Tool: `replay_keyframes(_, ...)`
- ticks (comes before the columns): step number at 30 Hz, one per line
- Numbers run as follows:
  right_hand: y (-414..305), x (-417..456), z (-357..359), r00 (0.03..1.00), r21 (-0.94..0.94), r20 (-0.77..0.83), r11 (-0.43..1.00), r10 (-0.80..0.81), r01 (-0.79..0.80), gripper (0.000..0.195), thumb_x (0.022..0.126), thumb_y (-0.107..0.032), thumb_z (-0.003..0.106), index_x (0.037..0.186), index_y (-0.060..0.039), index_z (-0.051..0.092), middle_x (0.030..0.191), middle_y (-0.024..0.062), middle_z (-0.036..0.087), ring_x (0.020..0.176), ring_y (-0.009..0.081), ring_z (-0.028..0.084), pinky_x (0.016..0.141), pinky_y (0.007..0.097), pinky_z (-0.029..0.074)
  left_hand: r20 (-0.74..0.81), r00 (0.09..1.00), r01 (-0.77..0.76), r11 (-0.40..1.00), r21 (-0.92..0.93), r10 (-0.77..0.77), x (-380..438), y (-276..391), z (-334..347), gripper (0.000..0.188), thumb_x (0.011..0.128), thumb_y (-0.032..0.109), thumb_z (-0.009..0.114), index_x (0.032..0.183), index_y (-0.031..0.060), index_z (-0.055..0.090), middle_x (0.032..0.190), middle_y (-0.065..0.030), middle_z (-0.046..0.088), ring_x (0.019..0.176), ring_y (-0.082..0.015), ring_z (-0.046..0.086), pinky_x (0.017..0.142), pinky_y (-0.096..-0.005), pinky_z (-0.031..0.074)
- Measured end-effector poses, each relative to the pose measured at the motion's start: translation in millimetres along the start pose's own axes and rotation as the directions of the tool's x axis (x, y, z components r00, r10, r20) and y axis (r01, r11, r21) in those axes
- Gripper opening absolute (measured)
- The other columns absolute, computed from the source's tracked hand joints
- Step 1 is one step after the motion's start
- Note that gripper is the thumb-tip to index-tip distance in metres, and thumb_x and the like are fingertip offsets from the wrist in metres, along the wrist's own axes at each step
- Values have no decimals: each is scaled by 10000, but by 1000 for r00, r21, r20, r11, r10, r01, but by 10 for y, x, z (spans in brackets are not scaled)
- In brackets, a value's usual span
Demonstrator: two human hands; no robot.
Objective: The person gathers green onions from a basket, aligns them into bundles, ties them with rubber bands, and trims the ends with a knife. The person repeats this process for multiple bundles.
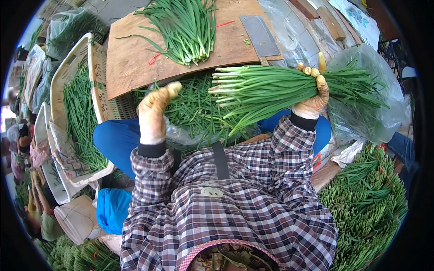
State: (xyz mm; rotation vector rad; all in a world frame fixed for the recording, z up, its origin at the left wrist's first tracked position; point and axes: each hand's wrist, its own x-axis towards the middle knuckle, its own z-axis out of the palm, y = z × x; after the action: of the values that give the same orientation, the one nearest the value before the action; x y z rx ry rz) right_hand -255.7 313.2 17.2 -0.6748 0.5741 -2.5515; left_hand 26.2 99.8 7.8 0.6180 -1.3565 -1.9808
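My right hand (313,95), in a stained white glove, grips a thick bunch of garlic chives (264,84). Their pale cut ends point left, and the leaf tips stick out past the hand to the right. My left hand (154,105), gloved too, is raised to the left of those ends, apart from them. Its fingers are bunched together with nothing visible in them. Below both hands lies a heap of loose green leaves (193,105) on clear plastic. Another chive bunch (190,37) rests on the wooden board (132,64) in front of me.
A broad-bladed cleaver (259,35) and red ties (225,23) lie on the board. At left stand plastic crates (96,78) holding greens, a white bucket (76,216) and a blue bag (113,210). Tied chive bundles (362,210) are piled at right, near a clear plastic bag (366,118).
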Motion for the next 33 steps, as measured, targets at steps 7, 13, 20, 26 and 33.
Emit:
replay_keyframes(7, 136, -27, -8, 960, 28, -233, 988, 155, -153, 578, 742, -71, 650, 1251, 71, 417, 878, 114, 605, 865, 244, 568, 933, 458, 421, 495, 789, -593, 240, 769, 364, 45, 207, 727, 447, 647, 122, 746, 1079, 86, 633, 1152, -90, 574, 1087, -233, 515, 969, -386, 363)
replay_keyframes(13, 180, -57, -32, 803, 226, -241, 837, 544, -499, 507, 758, -56, 590, 1215, 106, 443, 872, 127, 606, 792, 250, 598, 818, 389, 507, 409, 858, 137, 905, 404, -312, 499, 162, 635, 200, 829, 99, 609, 978, -32, 633, 874, -70, 663, 797, -112, 604, 738, -246, 476)
replay_keyframes(20, 165, -74, -115, 756, 70, -458, 867, 467, -493, 438, 787, -51, 552, 1189, 102, 469, 893, 141, 608, 792, 254, 595, 769, 377, 526, -53, 997, -40, 925, 377, 64, 152, 111, 449, 328, 793, 49, 626, 1108, -29, 574, 1033, -116, 620, 933, -160, 582, 845, -268, 455)
replay_keyframes(26, 221, -99, -112, 787, 120, -439, 897, 433, -426, 398, 800, -53, 543, 1164, 98, 490, 906, 132, 607, 820, 259, 588, 811, 394, 497, 353, 890, -452, 445, 773, 290, -312, 287, 450, 92, 738, 63, 685, 819, 30, 658, 1188, -150, 551, 1191, -296, 417, 1016, -401, 292)
replay_keyframes(33, 271, -87, -73, 759, 65, -481, 881, 439, -469, 334, 802, -50, 532, 1104, 94, 530, 906, 142, 615, 793, 261, 596, 780, 391, 513, 208, 978, -161, 674, 721, 12, -116, -77, 425, 338, 809, 53, 619, 1126, -29, 536, 1202, -140, 532, 1131, -191, 470, 974, -312, 342)
